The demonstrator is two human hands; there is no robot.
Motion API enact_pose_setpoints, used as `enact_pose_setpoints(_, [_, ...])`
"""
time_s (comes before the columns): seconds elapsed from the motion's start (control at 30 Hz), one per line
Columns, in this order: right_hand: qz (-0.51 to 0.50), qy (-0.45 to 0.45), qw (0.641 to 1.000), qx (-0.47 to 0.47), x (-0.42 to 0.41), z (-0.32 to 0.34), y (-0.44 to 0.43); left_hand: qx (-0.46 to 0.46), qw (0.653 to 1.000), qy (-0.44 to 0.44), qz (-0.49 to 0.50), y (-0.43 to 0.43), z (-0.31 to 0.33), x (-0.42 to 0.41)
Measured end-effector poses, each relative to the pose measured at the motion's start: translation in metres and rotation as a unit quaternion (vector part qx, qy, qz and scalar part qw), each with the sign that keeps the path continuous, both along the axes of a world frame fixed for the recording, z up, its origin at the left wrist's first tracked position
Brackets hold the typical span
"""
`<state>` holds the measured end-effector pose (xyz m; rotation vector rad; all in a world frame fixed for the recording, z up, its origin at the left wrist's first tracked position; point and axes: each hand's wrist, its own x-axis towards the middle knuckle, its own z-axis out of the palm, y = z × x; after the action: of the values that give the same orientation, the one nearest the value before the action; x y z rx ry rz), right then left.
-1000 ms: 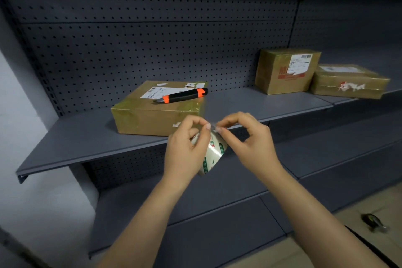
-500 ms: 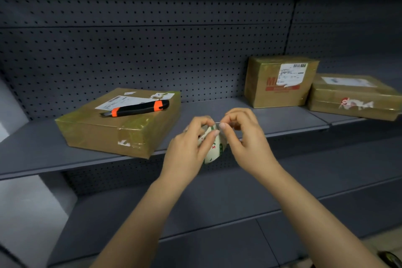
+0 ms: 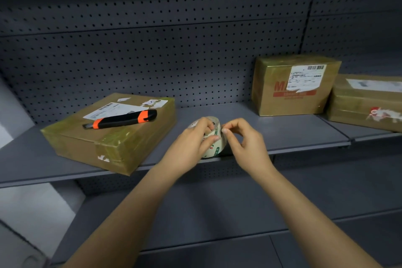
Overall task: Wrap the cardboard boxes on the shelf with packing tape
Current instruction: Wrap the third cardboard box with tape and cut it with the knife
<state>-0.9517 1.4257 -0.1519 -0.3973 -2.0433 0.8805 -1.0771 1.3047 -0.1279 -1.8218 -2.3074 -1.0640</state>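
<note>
Over the front edge of the grey metal shelf point(image 3: 282, 135), the left hand point(image 3: 191, 143) curls closed around a pale roll of packing tape point(image 3: 214, 144), while the right hand point(image 3: 245, 139) pinches thumb and forefinger at its rim. A black-and-orange utility knife point(image 3: 121, 120) lies on the flat tape-wrapped cardboard box point(image 3: 113, 135) at the left end; two more brown boxes point(image 3: 293, 85) stand at the right end.

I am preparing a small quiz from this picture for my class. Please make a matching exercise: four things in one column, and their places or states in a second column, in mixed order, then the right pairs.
Things:
1. utility knife
2. tape roll
3. box with red print
4. right hand

Places or states:
A. stands on the shelf against the pegboard
B. picks at the edge of the roll
C. lies on top of the flat box
D. gripped in the left hand

Pairs: 1-C, 2-D, 3-A, 4-B
</note>
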Motion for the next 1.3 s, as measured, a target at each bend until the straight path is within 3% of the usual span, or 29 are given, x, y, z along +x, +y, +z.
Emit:
enact_pose_setpoints(0.13, [-0.029, -0.038, 0.999, 0.006, -0.018, -0.013, 0.021, -0.009, 1.000, 0.029, -0.004, 0.024, -0.013, -0.020])
enact_pose_setpoints(0.33, [-0.064, -0.027, 0.996, 0.047, -0.024, -0.012, 0.021, 0.088, 0.987, 0.130, 0.028, 0.016, -0.017, -0.027])
enact_pose_setpoints(0.43, [-0.025, -0.010, 0.994, 0.110, -0.028, -0.001, 0.004, 0.111, 0.977, 0.178, 0.025, -0.016, -0.012, -0.027])
enact_pose_setpoints(0.67, [0.102, -0.029, 0.979, 0.173, -0.064, 0.012, -0.069, 0.150, 0.966, 0.189, 0.095, -0.118, -0.008, -0.049])
enact_pose_setpoints(0.87, [0.115, 0.003, 0.975, 0.192, -0.104, 0.012, -0.120, 0.148, 0.961, 0.175, 0.155, -0.183, -0.009, -0.100])
enact_pose_setpoints(1.0, [0.102, -0.003, 0.976, 0.190, -0.125, 0.009, -0.141, 0.120, 0.973, 0.165, 0.107, -0.197, -0.010, -0.141])
enact_pose_setpoints(1.17, [0.076, 0.027, 0.986, 0.146, -0.139, 0.002, -0.161, 0.240, 0.963, 0.120, 0.024, -0.191, -0.019, -0.167])
enact_pose_setpoints(1.3, [0.028, 0.048, 0.987, 0.148, -0.141, 0.001, -0.171, 0.278, 0.949, 0.145, -0.039, -0.184, -0.022, -0.180])
